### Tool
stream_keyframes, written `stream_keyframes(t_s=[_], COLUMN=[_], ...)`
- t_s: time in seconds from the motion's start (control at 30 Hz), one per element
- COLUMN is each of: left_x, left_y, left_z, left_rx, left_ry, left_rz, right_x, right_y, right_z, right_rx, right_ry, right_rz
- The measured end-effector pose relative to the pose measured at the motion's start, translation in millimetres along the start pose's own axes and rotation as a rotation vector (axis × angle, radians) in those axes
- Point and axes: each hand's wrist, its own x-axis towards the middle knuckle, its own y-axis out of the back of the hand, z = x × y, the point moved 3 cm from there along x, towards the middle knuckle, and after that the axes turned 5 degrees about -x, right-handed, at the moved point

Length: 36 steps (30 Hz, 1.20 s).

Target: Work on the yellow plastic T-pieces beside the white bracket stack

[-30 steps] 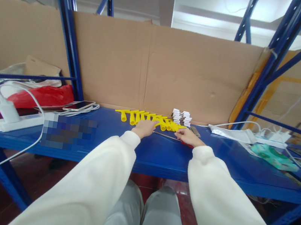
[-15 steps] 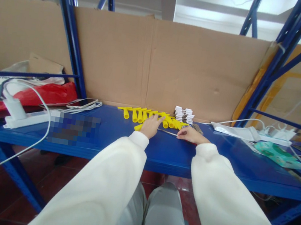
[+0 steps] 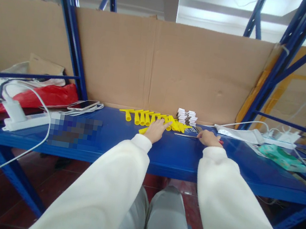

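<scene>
My left hand (image 3: 158, 129) lies on the blue shelf (image 3: 170, 154), fingers stretched toward a row of yellow T-shaped plastic pieces (image 3: 152, 118). One yellow piece (image 3: 142, 130) sticks out to the left from under its palm, held there. My right hand (image 3: 209, 138) is closed on a thin screwdriver (image 3: 184, 135) that lies flat on the shelf. Its metal shaft points left toward the yellow row, and a bit of red handle shows to the right of the hand. A small stack of white parts (image 3: 186, 117) stands just behind the row.
A cardboard sheet (image 3: 177, 68) backs the shelf. To the left are a phone (image 3: 83, 105), a white power strip (image 3: 28, 121) with cables and a red bag (image 3: 45, 95). To the right are a white packet (image 3: 239, 134), chargers (image 3: 281, 137) and a teal pack (image 3: 282, 158). Blue uprights (image 3: 70, 31) flank the bay.
My right hand has slid to the right with the screwdriver. My left hand has drawn one yellow piece out of the row toward me and stays over it.
</scene>
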Motion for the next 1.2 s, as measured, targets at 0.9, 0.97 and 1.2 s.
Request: stream_keyframes(t_s=[0.9,0.97,1.2], left_x=[-2.5,-2.4,-1.2], left_y=[2.3,2.4,-0.6], left_z=[1.5,1.5,0.8], left_rx=[-0.115,-0.120,-0.133], left_ry=[0.019,0.019,0.013], left_rz=[-0.083,-0.078,-0.056], right_x=[42.6,45.4,52.8], right_y=[-17.0,-18.1,-21.7], right_z=[19.2,18.1,19.5], right_rx=[0.074,0.071,0.108], right_ry=[-0.280,-0.270,-0.268], right_rz=[0.201,0.181,0.196])
